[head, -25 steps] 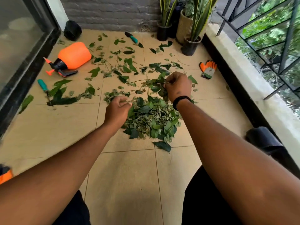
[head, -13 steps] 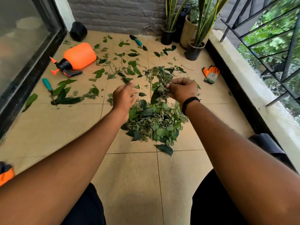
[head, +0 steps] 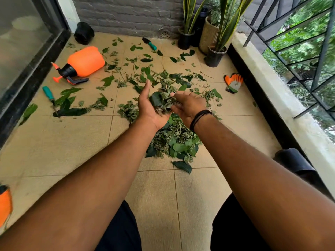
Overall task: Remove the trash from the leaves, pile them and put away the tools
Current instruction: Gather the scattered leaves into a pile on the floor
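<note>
A pile of green leaves (head: 174, 142) lies on the beige tiled floor in front of me. Just above its far end, my left hand (head: 148, 107) and my right hand (head: 188, 105) face each other, palms inward, and cup a clump of leaves (head: 162, 101) between them. More loose leaves (head: 145, 69) are scattered across the tiles beyond. An orange sprayer (head: 81, 64) lies on its side at the left. A teal-handled tool (head: 49, 96) lies by the left wall, and a teal-handled trowel (head: 149, 43) near the back wall. An orange-grey glove (head: 233, 83) lies at the right.
Potted snake plants (head: 215, 55) stand in the back right corner. A black pot (head: 84, 33) sits at the back left, another black pot (head: 293, 162) by the right ledge. Glass door on the left, railing on the right. An orange object (head: 4, 205) shows at the left edge.
Both hands have lifted off the floor and turned palms inward, gathering a clump of leaves between them above the pile.
</note>
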Available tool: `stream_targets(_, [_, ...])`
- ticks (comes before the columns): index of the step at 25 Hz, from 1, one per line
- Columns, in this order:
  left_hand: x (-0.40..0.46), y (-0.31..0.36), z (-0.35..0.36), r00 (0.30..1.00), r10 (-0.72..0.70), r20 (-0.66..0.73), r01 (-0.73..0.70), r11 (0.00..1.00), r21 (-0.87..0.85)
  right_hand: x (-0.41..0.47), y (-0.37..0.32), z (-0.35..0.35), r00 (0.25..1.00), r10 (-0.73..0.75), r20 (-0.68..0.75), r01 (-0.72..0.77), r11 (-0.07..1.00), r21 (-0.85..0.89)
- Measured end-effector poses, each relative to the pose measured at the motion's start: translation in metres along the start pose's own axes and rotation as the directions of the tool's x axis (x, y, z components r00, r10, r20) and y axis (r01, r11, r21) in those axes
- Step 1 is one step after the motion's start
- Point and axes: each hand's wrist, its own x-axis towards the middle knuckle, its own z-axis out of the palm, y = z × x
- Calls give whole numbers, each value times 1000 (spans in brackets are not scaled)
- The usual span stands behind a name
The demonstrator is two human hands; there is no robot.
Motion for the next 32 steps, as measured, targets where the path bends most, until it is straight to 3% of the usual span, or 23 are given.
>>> stream_targets(5, [-5, 0, 8, 999, -35, 13, 33, 993, 115, 13, 14, -2, 986, -167, -14, 159, 960, -231])
stream_targets(10, [-8, 0, 7, 993, -70, -98, 84, 984, 155, 19, 27, 2, 971, -238, 21, 231, 914, -335])
stream_targets(15, [-12, 3, 6, 987, -45, -157, 85, 964, 253, 22, 22, -12, 974, -204, 97, 223, 937, -269])
stream_targets(19, [-3, 7, -4, 970, -28, -241, 87, 968, 237, 56, 23, -52, 959, -260, -113, 197, 899, -390])
stream_targets(21, [3, 7, -12, 954, -23, -299, 104, 961, 256, 79, 28, -79, 936, -231, -268, 73, 868, -491])
stream_targets(23, [6, 7, -20, 949, -29, -313, 110, 963, 244, 89, 44, -98, 909, -174, -379, -98, 795, -598])
stream_targets(26, [1, 5, -18, 958, -32, -284, 94, 973, 210, 99, 92, -107, 877, -258, -406, -115, 706, -699])
stream_targets(28, [-5, 1, -17, 970, -60, -235, 105, 977, 184, 104, 126, -98, 906, -328, -268, -53, 539, -841])
stream_targets(30, [-10, -5, -18, 973, -99, -210, 136, 976, 169, 113, 151, -98, 927, -372, -55, 55, 281, -958])
stream_targets(32, [-11, -8, -23, 970, -116, -214, 154, 973, 171, 123, 168, -101, 935, -348, 69, 104, 85, -991])
